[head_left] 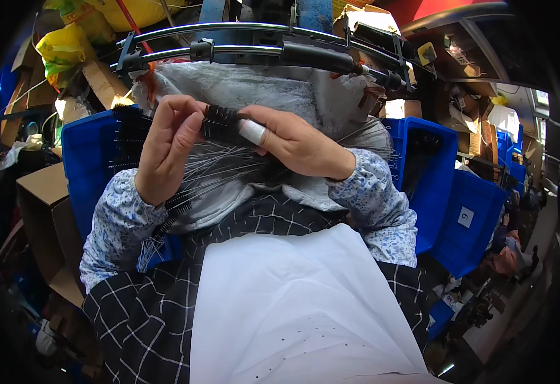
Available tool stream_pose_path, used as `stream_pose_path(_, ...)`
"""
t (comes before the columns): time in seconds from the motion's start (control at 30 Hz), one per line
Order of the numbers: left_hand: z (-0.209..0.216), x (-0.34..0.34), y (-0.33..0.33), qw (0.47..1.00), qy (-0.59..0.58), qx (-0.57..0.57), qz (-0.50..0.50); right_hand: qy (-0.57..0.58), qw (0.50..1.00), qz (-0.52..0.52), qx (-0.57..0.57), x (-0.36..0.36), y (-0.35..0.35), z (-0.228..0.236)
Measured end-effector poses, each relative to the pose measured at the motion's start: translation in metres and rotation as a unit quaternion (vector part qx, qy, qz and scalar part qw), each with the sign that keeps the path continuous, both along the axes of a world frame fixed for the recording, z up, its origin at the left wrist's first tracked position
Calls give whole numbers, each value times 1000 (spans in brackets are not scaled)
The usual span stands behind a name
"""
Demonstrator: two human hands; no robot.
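Observation:
Between my two hands is a short black bristle brush (219, 121), held level above my lap. My left hand (172, 144) is closed at its left end, thumb and forefinger pinched together. My right hand (302, 144) is closed round its right end, with white tape (252, 132) wrapped on one digit. Under the hands lies a bundle of thin metal wire stems (213, 163). More black bristle brushes (129, 131) stick out to the left, partly hidden behind my left hand and forearm.
A grey-white cloth (254, 86) drapes beneath a metal rail (245, 50) across the far side. Blue bins (88, 153) stand at left, and another blue bin (462, 217) at right. A cardboard box (46, 211) is at far left. A yellow bag (65, 54) hangs behind.

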State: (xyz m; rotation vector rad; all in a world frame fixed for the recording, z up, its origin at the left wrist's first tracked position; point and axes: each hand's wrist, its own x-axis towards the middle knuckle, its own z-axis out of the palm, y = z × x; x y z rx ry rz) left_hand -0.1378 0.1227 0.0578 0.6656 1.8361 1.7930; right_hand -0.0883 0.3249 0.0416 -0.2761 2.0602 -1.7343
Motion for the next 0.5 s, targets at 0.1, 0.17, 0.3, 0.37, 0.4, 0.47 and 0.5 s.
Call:
stream_pose_path(0.1,8,-12,-43,998,15,-60,22,186,964,-105,156,-26,18,-14)
stream_pose_path(0.17,2,-28,-93,975,67,-191,91,322,827,-297,352,-63,69,-42)
stream_pose_path(0.3,-14,-11,-153,866,136,-471,96,324,681,-336,564,-113,122,-83)
stream_pose_path(0.37,-24,-1,-162,878,109,-456,94,314,666,-333,589,-121,123,-90)
stream_pose_path(0.4,-27,3,-162,892,98,-427,116,307,664,-330,596,-122,122,-90)
stream_pose_path(0.47,-30,6,-156,908,87,-379,158,299,665,-327,600,-125,121,-91)
stream_pose_path(0.5,-29,7,-149,911,87,-361,178,299,669,-327,597,-126,122,-92)
